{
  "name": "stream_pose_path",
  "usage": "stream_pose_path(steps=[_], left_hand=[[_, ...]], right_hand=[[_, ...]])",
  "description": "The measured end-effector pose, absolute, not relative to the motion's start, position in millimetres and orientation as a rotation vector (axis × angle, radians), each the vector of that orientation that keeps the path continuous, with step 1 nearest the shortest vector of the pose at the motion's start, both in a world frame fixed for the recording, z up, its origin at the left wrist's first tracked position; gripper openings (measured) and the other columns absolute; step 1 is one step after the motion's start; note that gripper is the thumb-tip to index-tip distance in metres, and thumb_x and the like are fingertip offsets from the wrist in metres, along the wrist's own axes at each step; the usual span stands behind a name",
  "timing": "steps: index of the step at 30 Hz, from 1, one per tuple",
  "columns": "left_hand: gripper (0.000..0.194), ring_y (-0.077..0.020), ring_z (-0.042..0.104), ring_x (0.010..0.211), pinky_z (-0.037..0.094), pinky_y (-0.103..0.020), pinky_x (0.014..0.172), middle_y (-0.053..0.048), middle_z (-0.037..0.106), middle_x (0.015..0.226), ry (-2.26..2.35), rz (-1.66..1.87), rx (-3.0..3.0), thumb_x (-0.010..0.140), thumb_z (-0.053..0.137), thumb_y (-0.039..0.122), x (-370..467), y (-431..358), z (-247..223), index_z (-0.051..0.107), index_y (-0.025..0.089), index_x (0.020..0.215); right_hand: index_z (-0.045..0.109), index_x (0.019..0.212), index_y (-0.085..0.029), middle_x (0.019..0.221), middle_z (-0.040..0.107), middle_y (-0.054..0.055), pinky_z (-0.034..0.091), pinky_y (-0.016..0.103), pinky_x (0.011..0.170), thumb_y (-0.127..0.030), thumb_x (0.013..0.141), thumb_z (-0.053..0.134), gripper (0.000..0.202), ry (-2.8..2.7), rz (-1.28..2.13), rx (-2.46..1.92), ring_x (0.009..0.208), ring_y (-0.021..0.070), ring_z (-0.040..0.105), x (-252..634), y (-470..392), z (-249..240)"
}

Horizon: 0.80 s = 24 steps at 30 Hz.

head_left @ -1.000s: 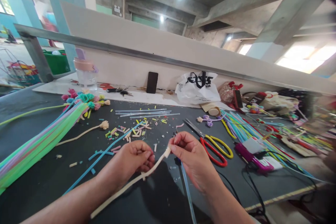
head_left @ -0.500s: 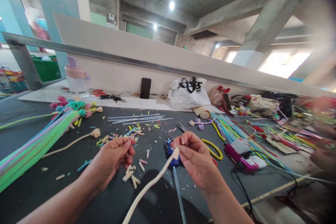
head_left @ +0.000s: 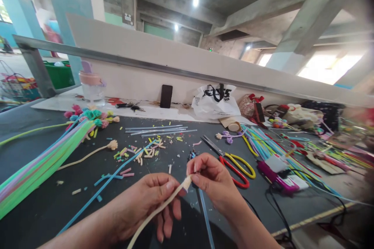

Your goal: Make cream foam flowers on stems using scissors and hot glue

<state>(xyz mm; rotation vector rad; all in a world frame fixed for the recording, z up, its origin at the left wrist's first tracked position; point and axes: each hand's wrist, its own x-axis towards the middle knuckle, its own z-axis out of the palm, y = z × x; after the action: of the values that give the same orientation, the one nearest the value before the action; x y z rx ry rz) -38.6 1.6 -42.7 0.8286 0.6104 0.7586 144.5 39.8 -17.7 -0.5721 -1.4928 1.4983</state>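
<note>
Between thumb and fingers, my right hand [head_left: 213, 179] pinches the frayed tip of a cream fuzzy stem [head_left: 156, 212]. The stem curves down to the bottom edge. My left hand [head_left: 157, 198] is right beside the stem near its tip, thumb against the index finger and the other fingers loosely curled; whether it grips the stem is unclear. Under my right hand a clear glue stick [head_left: 206, 218] runs down toward the bottom edge, its top end hidden by the hand. Another cream stem with a flower-like tip [head_left: 112, 145] lies to the left.
Scissors [head_left: 233, 157] with red and yellow handles lie right of my hands. Cut pieces [head_left: 140, 151] are scattered mid-table. Green stems [head_left: 58, 151] lie left, a magenta glue gun [head_left: 273, 177] with cables right. A phone [head_left: 166, 96] and white bag [head_left: 216, 101] stand behind.
My left hand has moved right, up to the stem beside my right hand. The scissors show more fully, and a long blue stem now crosses the table at left. The view has shifted slightly.
</note>
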Motion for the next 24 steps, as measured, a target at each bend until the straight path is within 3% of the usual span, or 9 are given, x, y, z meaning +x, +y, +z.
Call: stream_pose_path(steps=[8,15,21,24], left_hand=[[0.018,-0.0064,0.052,0.039,0.037,-0.013,0.036,0.0,0.061,0.055,0.63,0.801,0.811,0.076,0.064,0.032,-46,7,-49,0.057,0.015,0.076],[0.021,-0.0032,0.045,0.036,0.024,-0.012,0.032,-0.001,0.063,0.057,0.723,0.693,0.863,0.07,0.069,0.03,-44,5,-43,0.056,0.015,0.074],[0.023,-0.0019,0.043,0.033,0.019,-0.012,0.03,0.001,0.063,0.057,0.793,0.716,0.876,0.068,0.07,0.031,-47,7,-44,0.054,0.015,0.07],[0.023,-0.0028,0.047,0.033,0.018,-0.012,0.027,-0.001,0.066,0.061,0.742,0.68,0.88,0.067,0.07,0.03,-51,9,-46,0.053,0.015,0.07]], right_hand=[[0.055,0.075,-0.02,0.076,0.058,0.0,0.039,0.024,0.062,-0.024,0.072,0.07,0.016,-1.578,1.43,-0.64,0.068,0.0112,0.052,138,39,-21],[0.055,0.074,-0.019,0.075,0.057,0.0,0.041,0.025,0.065,-0.026,0.074,0.068,0.015,-1.705,1.345,-0.677,0.069,0.0125,0.052,138,34,-20],[0.059,0.091,-0.022,0.09,0.058,0.003,0.041,0.03,0.079,-0.032,0.081,0.06,0.015,-1.706,1.21,-0.771,0.085,0.0165,0.054,141,40,-20],[0.058,0.092,-0.021,0.088,0.058,0.002,0.041,0.028,0.075,-0.033,0.08,0.06,0.017,-1.687,1.092,-0.92,0.083,0.0159,0.054,143,47,-24]])
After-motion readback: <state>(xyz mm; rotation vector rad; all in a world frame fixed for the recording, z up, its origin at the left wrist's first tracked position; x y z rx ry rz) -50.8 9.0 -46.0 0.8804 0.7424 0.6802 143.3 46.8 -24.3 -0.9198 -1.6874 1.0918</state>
